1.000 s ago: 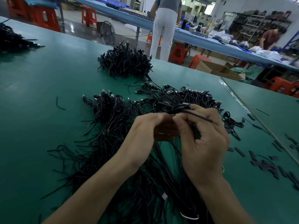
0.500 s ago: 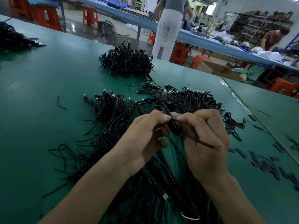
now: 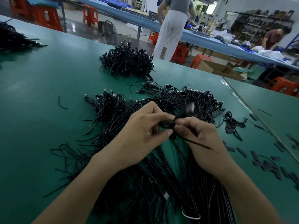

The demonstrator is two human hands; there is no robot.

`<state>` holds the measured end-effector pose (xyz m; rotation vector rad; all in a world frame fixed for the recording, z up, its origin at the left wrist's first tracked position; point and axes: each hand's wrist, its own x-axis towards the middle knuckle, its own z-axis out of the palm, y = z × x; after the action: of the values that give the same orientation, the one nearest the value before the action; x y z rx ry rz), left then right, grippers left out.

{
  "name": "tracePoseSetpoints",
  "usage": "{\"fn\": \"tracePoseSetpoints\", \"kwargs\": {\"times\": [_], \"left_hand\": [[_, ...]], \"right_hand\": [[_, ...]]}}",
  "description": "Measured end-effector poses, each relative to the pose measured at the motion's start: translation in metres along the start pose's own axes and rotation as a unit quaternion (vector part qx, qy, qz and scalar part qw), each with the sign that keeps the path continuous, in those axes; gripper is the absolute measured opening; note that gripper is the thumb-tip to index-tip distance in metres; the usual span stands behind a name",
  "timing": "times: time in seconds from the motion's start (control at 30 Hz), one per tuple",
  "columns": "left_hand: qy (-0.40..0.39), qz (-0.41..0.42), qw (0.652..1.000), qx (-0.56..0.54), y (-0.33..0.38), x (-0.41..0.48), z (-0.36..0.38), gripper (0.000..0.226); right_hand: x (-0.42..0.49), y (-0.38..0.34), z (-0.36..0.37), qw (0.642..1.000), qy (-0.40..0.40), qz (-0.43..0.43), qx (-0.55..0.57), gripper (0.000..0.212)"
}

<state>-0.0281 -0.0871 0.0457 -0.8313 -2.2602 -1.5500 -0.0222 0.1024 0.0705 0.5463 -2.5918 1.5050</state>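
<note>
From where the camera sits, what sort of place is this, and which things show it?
Likely a factory workshop: heaps of black cables on a long green table, red stools and stocked shelves behind.

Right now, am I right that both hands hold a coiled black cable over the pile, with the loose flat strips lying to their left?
Not quite: the left hand and right hand do hold the coiled black cable over the pile, but the head view shows the flat strips lying to their right, not their left.
</note>
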Motion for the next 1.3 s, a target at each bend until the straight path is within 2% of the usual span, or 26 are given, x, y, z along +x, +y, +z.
{"fn": "tracePoseSetpoints", "kwargs": {"times": [0.07,0.13,0.27,0.37,0.53,0.63,0.77,0.83,0.93,1.03,1.1,1.17,1.23,1.3], "left_hand": [[-0.002,0.079,0.994,0.075,-0.001,-0.001,0.004,0.035],[0.013,0.135,0.980,0.147,-0.001,-0.001,0.009,0.029],[0.088,0.216,0.950,0.207,0.000,-0.003,0.018,0.019],[0.103,0.237,0.941,0.219,0.002,-0.004,0.026,0.014],[0.068,0.187,0.964,0.176,0.002,-0.005,0.026,0.015],[0.045,0.128,0.978,0.160,0.001,-0.006,0.026,0.023],[0.050,0.027,0.995,0.078,0.008,-0.005,0.030,0.035],[0.055,-0.033,0.998,-0.007,0.009,-0.005,0.031,0.037],[0.042,-0.126,0.976,-0.170,0.012,-0.002,0.028,0.049],[0.044,-0.216,0.927,-0.303,0.015,0.002,0.023,0.056],[0.061,-0.199,0.938,-0.279,0.011,0.003,0.022,0.050],[0.066,-0.170,0.954,-0.238,0.006,0.003,0.020,0.027],[0.058,-0.165,0.962,-0.209,-0.001,0.002,0.016,0.009],[0.034,-0.167,0.973,-0.154,-0.007,0.002,0.012,0.006]], "right_hand": [[0.001,0.000,-0.013,0.998,-0.050,0.014,-0.023,0.020],[0.000,-0.001,-0.021,0.998,-0.055,0.035,-0.024,0.018],[-0.001,0.004,-0.021,0.999,-0.018,0.033,-0.031,0.019],[-0.002,0.004,-0.012,0.998,0.039,0.041,-0.017,0.022],[-0.001,0.000,-0.005,0.990,0.138,0.014,-0.020,0.014],[0.000,-0.004,-0.006,0.983,0.184,-0.007,-0.020,0.010],[-0.002,-0.014,-0.002,0.982,0.179,-0.050,-0.043,0.017],[-0.004,-0.018,0.004,0.984,0.159,-0.064,-0.050,0.021],[-0.006,-0.019,0.011,0.988,0.129,-0.073,-0.044,0.025],[-0.008,-0.018,0.017,0.989,0.112,-0.075,-0.060,0.029],[-0.010,-0.015,0.021,0.990,0.099,-0.064,-0.077,0.028],[-0.012,-0.009,0.023,0.993,0.088,-0.032,-0.072,0.023],[-0.013,0.000,0.025,0.996,0.079,0.026,-0.038,0.016],[-0.015,0.010,0.028,0.993,0.066,0.094,-0.011,0.013]]}}
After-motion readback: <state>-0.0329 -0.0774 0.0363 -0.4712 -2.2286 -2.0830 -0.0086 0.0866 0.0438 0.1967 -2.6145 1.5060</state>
